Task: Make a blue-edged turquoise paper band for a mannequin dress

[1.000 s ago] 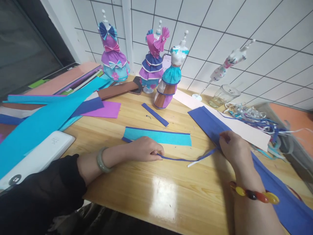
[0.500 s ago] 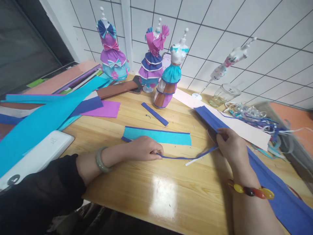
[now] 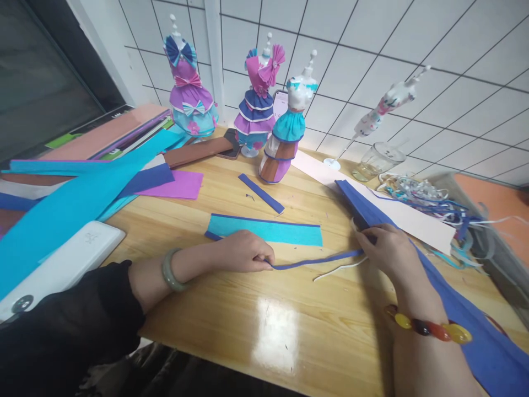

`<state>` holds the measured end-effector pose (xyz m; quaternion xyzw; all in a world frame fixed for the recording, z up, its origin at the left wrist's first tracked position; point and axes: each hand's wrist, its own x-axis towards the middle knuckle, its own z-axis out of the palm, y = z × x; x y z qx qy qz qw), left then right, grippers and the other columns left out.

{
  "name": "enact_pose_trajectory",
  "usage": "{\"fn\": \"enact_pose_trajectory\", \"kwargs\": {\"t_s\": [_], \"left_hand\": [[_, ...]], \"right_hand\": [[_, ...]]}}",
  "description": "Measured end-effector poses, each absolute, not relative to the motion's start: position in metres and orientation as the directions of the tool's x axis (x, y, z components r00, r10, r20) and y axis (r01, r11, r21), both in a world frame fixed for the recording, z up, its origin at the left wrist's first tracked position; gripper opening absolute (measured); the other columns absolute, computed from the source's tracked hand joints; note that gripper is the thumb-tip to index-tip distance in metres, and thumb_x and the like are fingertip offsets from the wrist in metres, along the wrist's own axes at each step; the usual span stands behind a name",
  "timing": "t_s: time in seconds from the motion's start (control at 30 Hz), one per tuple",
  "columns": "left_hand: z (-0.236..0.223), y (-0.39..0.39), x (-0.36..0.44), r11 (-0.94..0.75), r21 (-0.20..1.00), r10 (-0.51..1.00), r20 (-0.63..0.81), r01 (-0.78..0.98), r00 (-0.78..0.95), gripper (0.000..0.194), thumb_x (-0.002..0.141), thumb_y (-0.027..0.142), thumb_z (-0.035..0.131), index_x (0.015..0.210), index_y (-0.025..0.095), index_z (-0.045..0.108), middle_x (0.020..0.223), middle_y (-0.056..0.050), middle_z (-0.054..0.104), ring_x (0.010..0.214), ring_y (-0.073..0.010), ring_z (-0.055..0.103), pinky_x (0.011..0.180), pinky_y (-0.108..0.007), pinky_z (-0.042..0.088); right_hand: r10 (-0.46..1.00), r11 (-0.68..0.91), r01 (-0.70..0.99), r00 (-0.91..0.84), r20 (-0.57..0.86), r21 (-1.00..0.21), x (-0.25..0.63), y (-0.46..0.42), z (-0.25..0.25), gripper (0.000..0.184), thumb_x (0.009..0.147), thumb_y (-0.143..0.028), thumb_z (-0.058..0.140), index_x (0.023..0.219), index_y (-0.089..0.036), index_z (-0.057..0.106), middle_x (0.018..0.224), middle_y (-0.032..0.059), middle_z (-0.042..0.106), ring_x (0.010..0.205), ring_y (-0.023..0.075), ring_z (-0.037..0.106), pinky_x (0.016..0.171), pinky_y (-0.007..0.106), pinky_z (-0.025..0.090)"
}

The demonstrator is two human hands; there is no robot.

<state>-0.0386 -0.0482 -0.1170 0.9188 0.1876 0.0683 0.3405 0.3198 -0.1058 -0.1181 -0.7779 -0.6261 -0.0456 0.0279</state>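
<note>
L hand is pinching thin blue strip; R hand is also pinching it, both nipped tight. Uneven pull's risking tear, esp. w/ white strip snagging.

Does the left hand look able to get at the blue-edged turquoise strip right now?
Probably yes: the left hand is right by the blue-edged turquoise strip, overlapping its near edge in view, with nothing visibly between. It holds the thin blue strip, so it may need freeing first.
</note>
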Motion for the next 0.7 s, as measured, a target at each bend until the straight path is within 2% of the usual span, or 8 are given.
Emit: {"fn": "enact_pose_trajectory", "kwargs": {"t_s": [0.17, 0.27, 0.37, 0.5, 0.6, 0.7], "left_hand": [[-0.117, -0.048, -0.039, -0.727, 0.638, 0.345, 0.021, 0.253, 0.938, 0.015, 0.082, 0.025, 0.055, 0.075, 0.02, 0.068, 0.069, 0.002, 0.065, 0.064, -0.0085, 0.056, 0.058, -0.02, 0.032], [-0.115, -0.048, -0.04, -0.721, 0.65, 0.328, 0.013, 0.241, 0.945, 0.015, 0.081, 0.023, 0.055, 0.074, 0.02, 0.068, 0.071, 0.002, 0.066, 0.065, -0.0084, 0.057, 0.059, -0.019, 0.033], [-0.111, -0.048, -0.041, -0.706, 0.676, 0.304, 0.016, 0.214, 0.953, 0.014, 0.08, 0.02, 0.056, 0.074, 0.02, 0.069, 0.069, 0.002, 0.067, 0.063, -0.0077, 0.056, 0.058, -0.019, 0.034], [-0.104, -0.052, -0.043, -0.646, 0.737, 0.265, -0.023, 0.196, 0.964, 0.011, 0.077, 0.019, 0.059, 0.073, 0.02, 0.069, 0.063, 0.004, 0.064, 0.057, -0.006, 0.053, 0.055, -0.017, 0.033], [-0.1, -0.056, -0.043, -0.619, 0.762, 0.233, -0.055, 0.191, 0.971, 0.009, 0.075, 0.018, 0.061, 0.071, 0.019, 0.069, 0.059, 0.005, 0.061, 0.053, -0.0051, 0.051, 0.052, -0.017, 0.032], [-0.099, -0.059, -0.043, -0.611, 0.768, 0.209, -0.073, 0.189, 0.975, 0.008, 0.073, 0.016, 0.062, 0.071, 0.019, 0.069, 0.057, 0.005, 0.058, 0.052, -0.0046, 0.049, 0.051, -0.016, 0.031]], "right_hand": [[0.918, -0.335, 0.941, 0.316, 0.241, 0.041, 0.323, -0.115, -0.104, 0.037, 0.082, -0.022, 0.04, 0.1, -0.008, 0.069, 0.105, 0.018, 0.064, 0.095, 0.0265, 0.059, 0.085, 0.035, 0.044], [0.849, -0.447, 0.894, 0.411, 0.332, 0.038, 0.33, -0.121, -0.097, 0.04, 0.082, -0.023, 0.039, 0.107, -0.008, 0.067, 0.111, 0.0192, 0.063, 0.101, 0.0299, 0.058, 0.083, 0.039, 0.045], [0.827, -0.502, 0.864, 0.464, 0.319, 0.046, 0.334, -0.123, -0.098, 0.041, 0.083, -0.027, 0.039, 0.108, -0.01, 0.067, 0.114, 0.0186, 0.063, 0.101, 0.0313, 0.059, 0.08, 0.04, 0.045], [0.858, -0.472, 0.88, 0.444, 0.257, 0.055, 0.332, -0.121, -0.1, 0.042, 0.086, -0.03, 0.037, 0.109, -0.008, 0.064, 0.118, 0.0218, 0.06, 0.103, 0.0325, 0.057, 0.079, 0.041, 0.044], [0.8, -0.542, 0.838, 0.492, 0.343, 0.061, 0.328, -0.122, -0.096, 0.046, 0.087, -0.031, 0.035, 0.112, -0.001, 0.059, 0.122, 0.0276, 0.054, 0.105, 0.0364, 0.055, 0.078, 0.043, 0.043], [0.742, -0.597, 0.801, 0.526, 0.415, 0.052, 0.326, -0.125, -0.091, 0.046, 0.087, -0.031, 0.035, 0.113, 0.0, 0.056, 0.126, 0.0291, 0.051, 0.108, 0.0377, 0.053, 0.08, 0.043, 0.043]]}}
